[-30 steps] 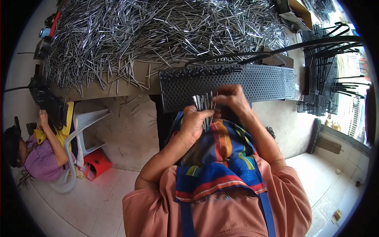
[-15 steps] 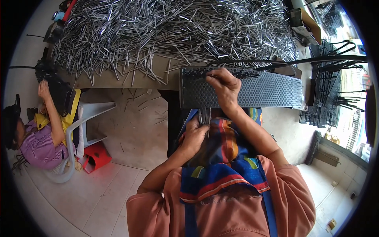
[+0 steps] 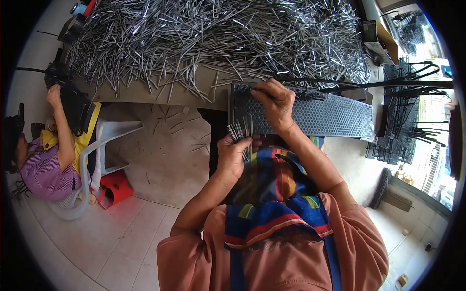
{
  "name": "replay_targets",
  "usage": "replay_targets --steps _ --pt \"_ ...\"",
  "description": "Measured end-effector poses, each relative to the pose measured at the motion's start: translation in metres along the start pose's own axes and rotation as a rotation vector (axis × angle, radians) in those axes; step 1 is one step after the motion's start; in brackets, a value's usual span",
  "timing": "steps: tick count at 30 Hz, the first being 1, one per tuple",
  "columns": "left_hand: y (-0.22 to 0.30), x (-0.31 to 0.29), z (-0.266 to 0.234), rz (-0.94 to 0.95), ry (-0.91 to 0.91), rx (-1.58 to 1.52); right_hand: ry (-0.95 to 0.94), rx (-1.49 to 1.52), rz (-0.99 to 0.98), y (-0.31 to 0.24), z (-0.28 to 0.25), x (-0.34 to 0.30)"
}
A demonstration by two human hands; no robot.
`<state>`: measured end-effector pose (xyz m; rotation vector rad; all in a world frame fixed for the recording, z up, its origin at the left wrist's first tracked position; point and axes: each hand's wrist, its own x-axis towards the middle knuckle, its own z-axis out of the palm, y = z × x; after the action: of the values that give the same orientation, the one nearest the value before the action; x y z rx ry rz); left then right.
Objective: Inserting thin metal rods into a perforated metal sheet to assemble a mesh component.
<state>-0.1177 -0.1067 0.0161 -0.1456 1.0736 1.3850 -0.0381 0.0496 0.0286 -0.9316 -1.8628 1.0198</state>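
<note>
Strips (image 3: 208, 39) on table (image 3: 141, 93), behind panel (image 3: 320, 114); chair (image 3: 119, 129) left of panel, racks (image 3: 400, 111) right.

At the left, a co-worker (image 3: 51, 172) in a purple striped top and yellow apron sits on a pale grey plastic chair (image 3: 83, 167), raising a hand (image 3: 53, 95) to a black piece (image 3: 76, 109). A red container (image 3: 119, 189) with a dark opening stands beside the chair on the pale tiled floor (image 3: 131, 242). At the upper left is a round light-blue object (image 3: 76, 8), near something red. On the right, an open cardboard box (image 3: 381, 41) sits above black wire racks (image 3: 400, 114), with a bright opening (image 3: 439, 145) beyond; below, a brown board (image 3: 398, 201) lies against the wall.
</note>
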Motion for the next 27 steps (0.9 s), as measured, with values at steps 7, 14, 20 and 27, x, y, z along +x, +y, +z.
replay_targets --steps 7,14,20,27 --pt "0.001 -0.001 0.003 -0.022 0.022 -0.01 -0.043 -0.076 -0.092 -0.011 -0.005 0.004" --pt "0.001 0.001 -0.001 -0.021 -0.001 -0.015 -0.095 -0.109 -0.169 -0.012 -0.008 0.005" --pt "0.0 0.0 -0.005 0.024 -0.003 -0.041 -0.162 -0.187 -0.429 -0.011 -0.011 -0.007" --pt "-0.004 0.0 -0.01 0.018 0.015 -0.067 -0.17 -0.169 -0.348 -0.001 -0.019 -0.02"
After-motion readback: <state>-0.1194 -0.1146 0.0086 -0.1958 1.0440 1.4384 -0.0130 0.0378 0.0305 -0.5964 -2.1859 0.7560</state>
